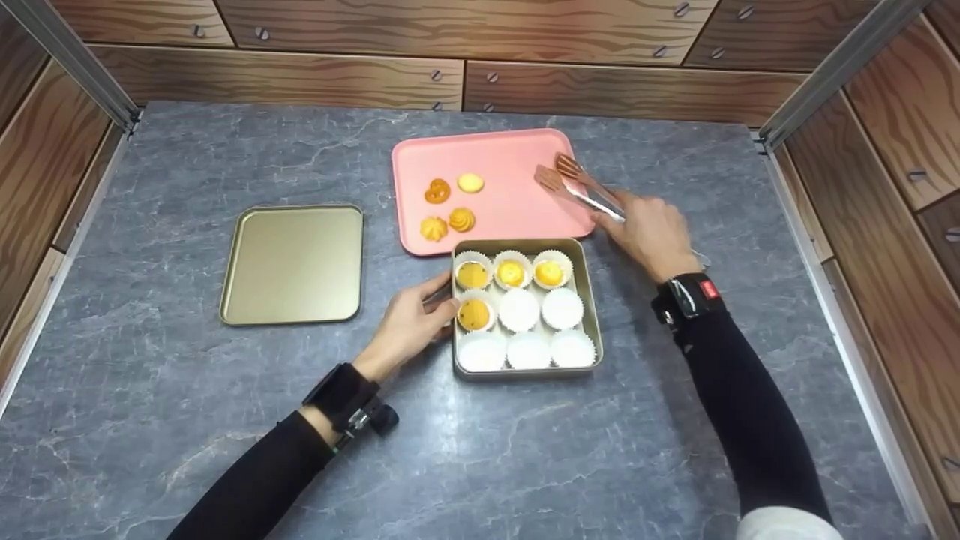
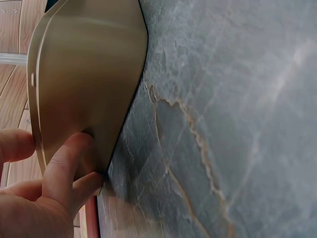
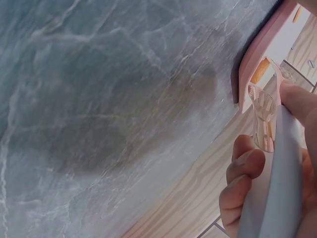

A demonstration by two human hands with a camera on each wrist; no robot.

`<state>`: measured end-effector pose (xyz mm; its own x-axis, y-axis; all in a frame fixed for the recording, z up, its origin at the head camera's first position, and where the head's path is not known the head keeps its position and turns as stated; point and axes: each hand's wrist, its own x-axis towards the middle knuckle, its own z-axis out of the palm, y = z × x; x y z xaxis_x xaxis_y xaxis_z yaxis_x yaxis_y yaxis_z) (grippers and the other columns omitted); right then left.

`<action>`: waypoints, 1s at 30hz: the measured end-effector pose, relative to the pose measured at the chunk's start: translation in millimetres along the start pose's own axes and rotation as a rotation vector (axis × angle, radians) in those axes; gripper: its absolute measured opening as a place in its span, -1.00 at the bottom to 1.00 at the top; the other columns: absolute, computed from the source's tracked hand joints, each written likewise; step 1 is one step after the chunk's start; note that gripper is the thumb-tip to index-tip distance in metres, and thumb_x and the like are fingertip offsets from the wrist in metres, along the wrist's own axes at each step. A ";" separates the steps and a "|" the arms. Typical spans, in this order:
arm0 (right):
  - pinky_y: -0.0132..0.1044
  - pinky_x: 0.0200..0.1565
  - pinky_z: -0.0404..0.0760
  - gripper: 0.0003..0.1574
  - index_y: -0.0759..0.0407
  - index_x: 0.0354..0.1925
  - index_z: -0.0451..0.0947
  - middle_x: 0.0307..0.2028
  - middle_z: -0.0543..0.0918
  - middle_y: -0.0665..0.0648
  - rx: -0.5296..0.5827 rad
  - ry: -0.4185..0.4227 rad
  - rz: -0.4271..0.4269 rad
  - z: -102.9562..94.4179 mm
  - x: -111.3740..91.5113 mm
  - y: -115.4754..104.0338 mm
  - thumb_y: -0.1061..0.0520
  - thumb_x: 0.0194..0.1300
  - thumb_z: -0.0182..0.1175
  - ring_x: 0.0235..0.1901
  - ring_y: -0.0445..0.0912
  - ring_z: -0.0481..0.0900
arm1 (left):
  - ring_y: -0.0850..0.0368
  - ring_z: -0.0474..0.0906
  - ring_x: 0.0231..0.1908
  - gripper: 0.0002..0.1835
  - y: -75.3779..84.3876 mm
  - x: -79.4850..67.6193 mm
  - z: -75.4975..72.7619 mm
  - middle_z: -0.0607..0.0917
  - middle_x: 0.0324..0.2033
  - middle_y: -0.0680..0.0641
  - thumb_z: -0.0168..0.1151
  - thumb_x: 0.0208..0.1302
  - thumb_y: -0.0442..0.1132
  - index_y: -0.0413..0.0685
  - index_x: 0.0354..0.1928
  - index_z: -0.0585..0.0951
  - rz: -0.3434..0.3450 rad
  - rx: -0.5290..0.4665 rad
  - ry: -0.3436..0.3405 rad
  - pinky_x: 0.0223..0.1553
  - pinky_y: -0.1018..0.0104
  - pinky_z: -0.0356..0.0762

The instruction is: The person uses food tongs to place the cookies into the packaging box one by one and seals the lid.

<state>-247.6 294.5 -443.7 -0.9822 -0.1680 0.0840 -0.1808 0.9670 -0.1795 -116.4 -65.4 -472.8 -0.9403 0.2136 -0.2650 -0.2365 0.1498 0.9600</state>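
Note:
My left hand rests against the left side of a gold square tin; the left wrist view shows its fingertips touching the outer wall. White paper cups stand in rows inside the tin. The back row's three cups hold yellow-orange cookies, and so does the middle row's left cup, with a ridged cookie. My right hand grips a pair of serving tongs, whose brown tips are spread apart over the right part of a pink tray. Nothing shows between the tips.
Several cookies lie on the tray's left half: a pretzel-shaped cookie, a round cookie, a swirl cookie and a flower-shaped cookie. A gold lid lies left of the tin. Wood-patterned panels border the marbled table.

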 end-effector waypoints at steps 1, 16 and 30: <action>0.37 -0.33 0.59 -0.27 0.15 0.33 0.54 -0.16 0.70 0.54 -0.002 0.000 -0.001 0.0 0.0 0.2 -0.29 0.44 0.24 -0.21 0.48 0.66 | 0.03 0.72 -0.06 -0.30 -0.1 0.1 0.1 0.44 0.44 -0.22 0.24 0.46 -0.28 -0.15 0.56 0.26 0.000 0.001 -0.001 -0.14 0.18 0.77; 0.34 -0.31 0.58 -0.31 0.12 0.33 0.55 -0.24 0.70 0.49 0.000 0.019 -0.022 2.7 -6.2 4.8 -0.25 0.45 0.25 -0.25 0.44 0.67 | 0.03 0.71 -0.10 -0.30 0.1 0.2 0.3 0.42 0.45 -0.24 0.25 0.46 -0.27 -0.14 0.56 0.25 -0.008 0.018 -0.007 -0.13 0.15 0.76; 0.36 -0.30 0.59 -0.33 0.14 0.29 0.58 -0.21 0.73 0.43 0.035 0.079 -0.052 -0.4 -21.7 6.1 -0.23 0.44 0.28 -0.25 0.42 0.68 | 0.00 0.68 0.10 -0.31 -0.5 0.6 0.0 0.34 0.50 -0.24 0.24 0.47 -0.28 -0.14 0.56 0.25 -0.006 0.000 -0.009 -0.06 0.22 0.76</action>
<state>-227.4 304.1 -446.2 -0.9647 -0.2004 0.1710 -0.2341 0.9499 -0.2070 -116.9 -65.3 -473.4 -0.9369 0.2210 -0.2711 -0.2416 0.1513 0.9585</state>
